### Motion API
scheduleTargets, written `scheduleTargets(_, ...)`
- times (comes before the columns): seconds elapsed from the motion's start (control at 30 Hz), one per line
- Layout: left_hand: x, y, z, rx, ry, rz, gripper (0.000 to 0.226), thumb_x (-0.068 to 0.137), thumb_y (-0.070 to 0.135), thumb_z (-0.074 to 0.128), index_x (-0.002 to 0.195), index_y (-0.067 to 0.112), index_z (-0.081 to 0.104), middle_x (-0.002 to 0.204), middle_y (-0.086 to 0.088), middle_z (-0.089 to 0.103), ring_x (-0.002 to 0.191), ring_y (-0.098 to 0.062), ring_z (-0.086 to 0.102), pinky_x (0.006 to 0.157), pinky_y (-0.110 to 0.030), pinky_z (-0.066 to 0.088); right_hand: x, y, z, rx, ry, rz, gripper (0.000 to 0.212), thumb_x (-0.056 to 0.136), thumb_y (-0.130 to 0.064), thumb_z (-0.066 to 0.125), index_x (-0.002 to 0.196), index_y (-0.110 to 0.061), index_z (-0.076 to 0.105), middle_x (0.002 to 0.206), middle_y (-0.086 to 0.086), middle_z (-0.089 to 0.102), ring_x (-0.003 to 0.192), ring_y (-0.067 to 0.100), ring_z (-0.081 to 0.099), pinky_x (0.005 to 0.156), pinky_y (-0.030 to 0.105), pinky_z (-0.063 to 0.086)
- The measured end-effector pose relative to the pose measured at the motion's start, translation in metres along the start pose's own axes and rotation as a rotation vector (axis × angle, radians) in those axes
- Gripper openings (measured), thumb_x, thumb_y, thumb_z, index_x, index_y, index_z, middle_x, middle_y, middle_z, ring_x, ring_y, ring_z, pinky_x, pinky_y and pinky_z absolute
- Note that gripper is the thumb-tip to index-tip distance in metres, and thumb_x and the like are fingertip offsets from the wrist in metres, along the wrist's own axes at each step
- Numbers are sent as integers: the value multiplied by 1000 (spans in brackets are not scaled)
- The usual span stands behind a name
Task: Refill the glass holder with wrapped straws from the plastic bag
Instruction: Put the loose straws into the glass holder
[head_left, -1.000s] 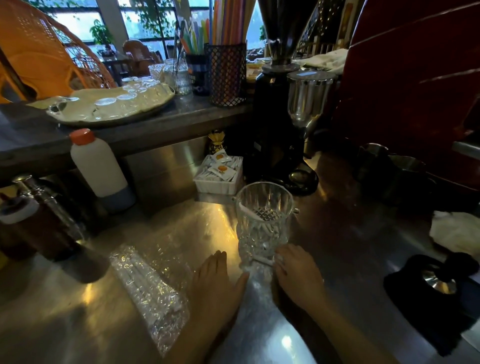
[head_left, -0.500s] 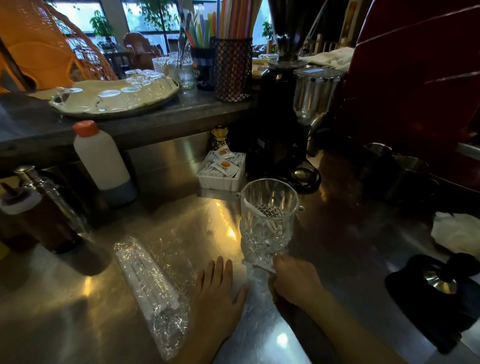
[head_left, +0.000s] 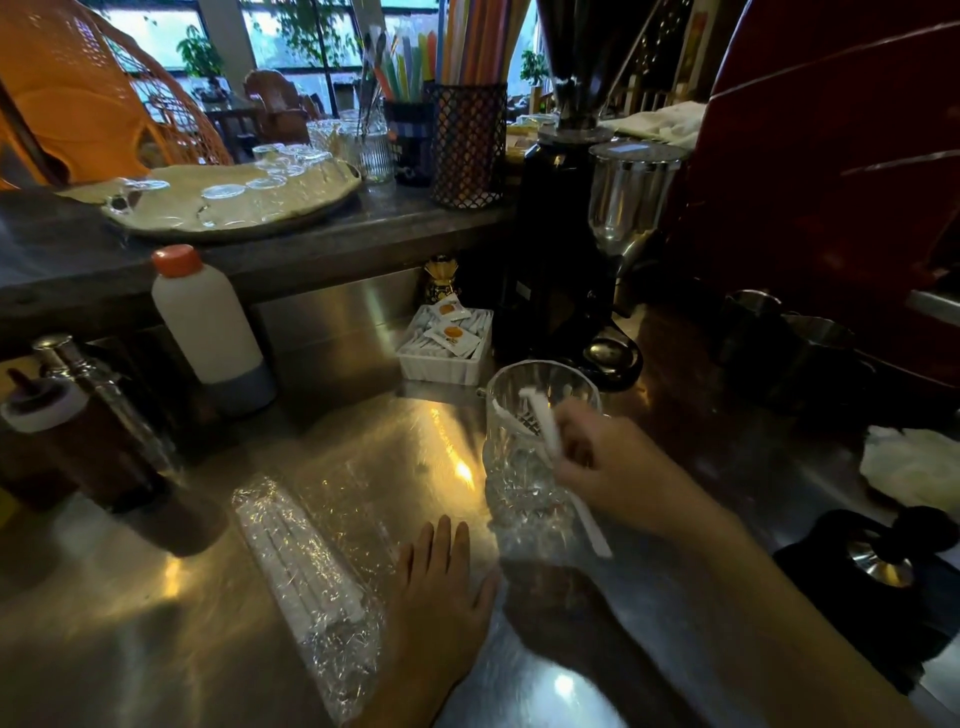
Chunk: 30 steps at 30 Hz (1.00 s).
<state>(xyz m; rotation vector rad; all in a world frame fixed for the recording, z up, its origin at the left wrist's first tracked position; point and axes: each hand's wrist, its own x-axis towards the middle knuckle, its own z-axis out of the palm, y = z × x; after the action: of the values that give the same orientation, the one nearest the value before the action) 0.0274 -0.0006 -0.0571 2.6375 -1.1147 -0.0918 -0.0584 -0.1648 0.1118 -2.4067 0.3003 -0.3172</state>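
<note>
Am feeding wrapped straw (head_left: 545, 431) into glass holder (head_left: 540, 447), right hand (head_left: 618, 467) grip pinching it; left hand (head_left: 441, 587) flat, empty on counter (head_left: 156, 623). Next: reaching plastic bag (head_left: 311, 582).

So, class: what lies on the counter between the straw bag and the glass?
In the head view, the left hand rests flat on the counter between bag and glass.

Dim bar w/ steel counter (head_left: 156, 623), orange chair (head_left: 78, 104), daylit windows (head_left: 291, 41) behind.
</note>
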Motion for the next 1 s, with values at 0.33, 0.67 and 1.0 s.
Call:
scheduleTargets(0.33, 0, -3, 3, -10, -5, -13, 68, 89, 58, 19, 144, 18, 20, 155, -7, 18, 144, -23, 11, 117, -41, 6, 40, -3, -33, 191, 714, -73, 5, 88, -14, 56, 90, -12, 52, 76, 8, 64, 69, 22, 67, 61, 45, 59)
scheduleTargets(0.67, -1, -1, -1, -37, -18, -22, 90, 74, 65, -15, 145, 19, 16, 157, -5, 12, 144, -23, 5, 117, -41, -1, 57, 34, 1, -314, 83, 176, 13, 90, -23, 53, 95, -13, 60, 92, 10, 69, 84, 26, 61, 88, 47, 46)
scheduleTargets(1.0, -4, -6, -12, -133, -48, -13, 51, 94, 42, 32, 139, 19, 31, 154, -6, 25, 142, -20, 18, 115, -34, 12, 45, 6, 6, -150, 360, -88, 11, 89, -14, 55, 95, -8, 62, 80, 10, 65, 71, 22, 61, 68, 44, 54)
